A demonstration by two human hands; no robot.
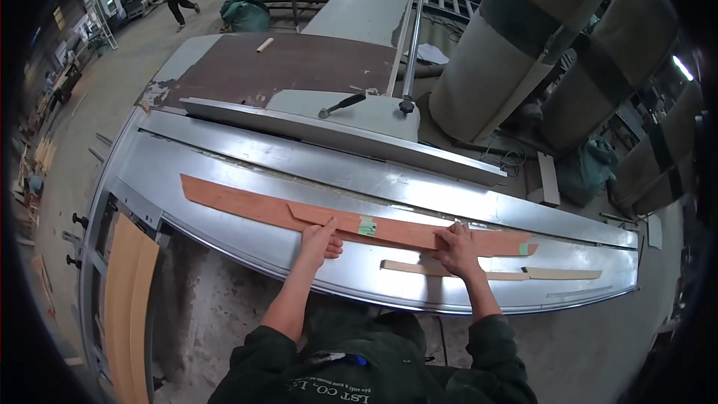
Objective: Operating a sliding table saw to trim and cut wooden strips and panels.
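Right grip (458,248) on board (407,233), underside hidden

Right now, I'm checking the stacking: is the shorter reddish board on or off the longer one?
On, it appears: the shorter board overlaps the longer board, its left end hiding part.

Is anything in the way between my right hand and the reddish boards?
Nothing visible: your right hand appears to touch the reddish boards directly. A pale wooden strip, partly hidden by that hand, lies nearer your body, not in between.
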